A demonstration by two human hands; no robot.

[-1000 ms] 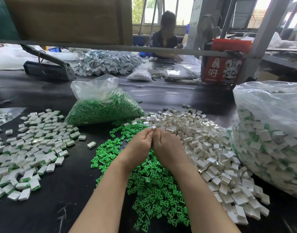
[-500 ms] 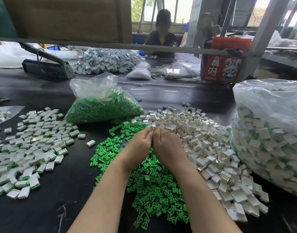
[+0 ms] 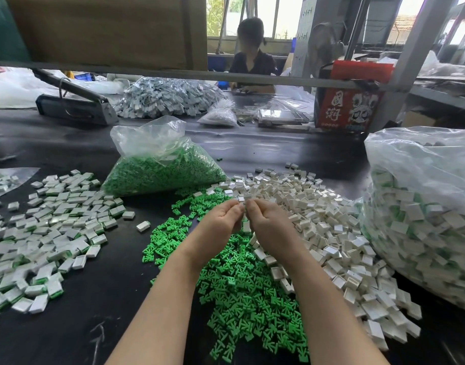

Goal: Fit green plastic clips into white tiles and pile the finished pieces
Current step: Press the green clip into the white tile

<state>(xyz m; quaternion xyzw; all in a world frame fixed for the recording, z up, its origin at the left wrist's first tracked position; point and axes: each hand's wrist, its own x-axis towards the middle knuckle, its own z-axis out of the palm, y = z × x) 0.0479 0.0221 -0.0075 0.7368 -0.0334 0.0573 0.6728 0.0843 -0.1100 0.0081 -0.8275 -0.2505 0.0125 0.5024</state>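
On a black worktable (image 3: 115,291), loose green clips (image 3: 241,293) lie beside white tiles (image 3: 328,233); finished pieces (image 3: 47,233) spread left. Left hand (image 3: 220,219) and right hand (image 3: 272,225) curl fingertips together, perhaps pinching a tile. A seated worker (image 3: 252,56) faces the windows (image 3: 220,14).

One bit of print to call here: the red carton (image 3: 349,108) standing at the far right of the black table (image 3: 265,148) carries two large white Chinese characters down its near face, 國 over 潮, next to a white cartoon lion-dance head. A row of tiny white marks runs along the carton's bottom edge, too small to make out. Nothing else on the table shows readable text.
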